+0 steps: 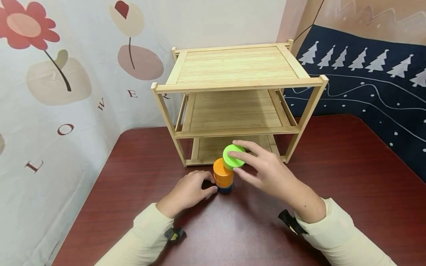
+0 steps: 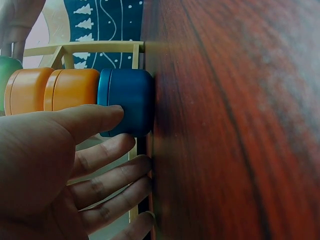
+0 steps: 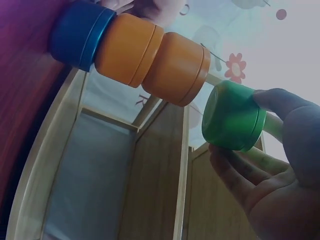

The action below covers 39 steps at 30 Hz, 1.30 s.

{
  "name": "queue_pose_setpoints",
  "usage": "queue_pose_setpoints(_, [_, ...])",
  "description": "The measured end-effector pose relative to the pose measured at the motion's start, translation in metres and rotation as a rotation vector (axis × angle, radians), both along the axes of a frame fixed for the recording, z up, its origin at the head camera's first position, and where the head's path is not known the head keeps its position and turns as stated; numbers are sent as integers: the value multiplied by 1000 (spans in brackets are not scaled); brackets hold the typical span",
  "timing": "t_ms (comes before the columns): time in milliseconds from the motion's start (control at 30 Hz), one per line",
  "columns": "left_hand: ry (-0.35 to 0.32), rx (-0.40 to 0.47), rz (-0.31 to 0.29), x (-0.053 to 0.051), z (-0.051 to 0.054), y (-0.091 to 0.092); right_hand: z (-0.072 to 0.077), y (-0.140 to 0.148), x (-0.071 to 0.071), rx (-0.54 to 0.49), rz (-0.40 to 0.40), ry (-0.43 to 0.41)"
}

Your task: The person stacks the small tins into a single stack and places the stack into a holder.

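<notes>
My right hand (image 1: pixel 266 168) holds a small round green jar (image 1: pixel 234 157) between thumb and fingers, above a stack of similar jars. In the right wrist view, a gap separates the green jar (image 3: pixel 234 116) from the upper orange jar (image 3: pixel 177 69). Under that sit a lower orange jar (image 3: pixel 129 50) and a dark blue jar (image 3: pixel 82 34) at the bottom, on the table. My left hand (image 1: pixel 189 188) is low at the stack's left side. Its thumb overlaps the blue jar (image 2: pixel 130 90) in the left wrist view, fingers loosely extended; whether they press on it is unclear.
A wooden rack (image 1: pixel 237 87) with three shelves stands just behind the stack. Its lower front rail lies close to the jars. The dark red table (image 1: pixel 139 159) spreads around, with printed cloths (image 1: pixel 362 70) at the back and sides.
</notes>
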<state>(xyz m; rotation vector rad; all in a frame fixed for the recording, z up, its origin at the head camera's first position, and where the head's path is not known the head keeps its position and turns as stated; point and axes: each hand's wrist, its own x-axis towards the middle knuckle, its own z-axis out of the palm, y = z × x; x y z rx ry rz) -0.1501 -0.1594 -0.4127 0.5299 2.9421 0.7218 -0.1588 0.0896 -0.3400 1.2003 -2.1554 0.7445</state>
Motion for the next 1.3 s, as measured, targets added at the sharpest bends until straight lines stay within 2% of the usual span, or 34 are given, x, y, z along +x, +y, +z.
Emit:
queue_pose_setpoints(333, [7, 2, -2, 0, 1, -1, -5, -5, -1, -26, 13, 0])
queue_pose_setpoints(733, [-4, 6, -4, 1, 3, 0, -8, -8, 1, -3, 15, -56])
queue_pose_setpoints(1300, [-3, 16, -22, 1, 3, -2, -17, -14, -1, -18, 27, -61])
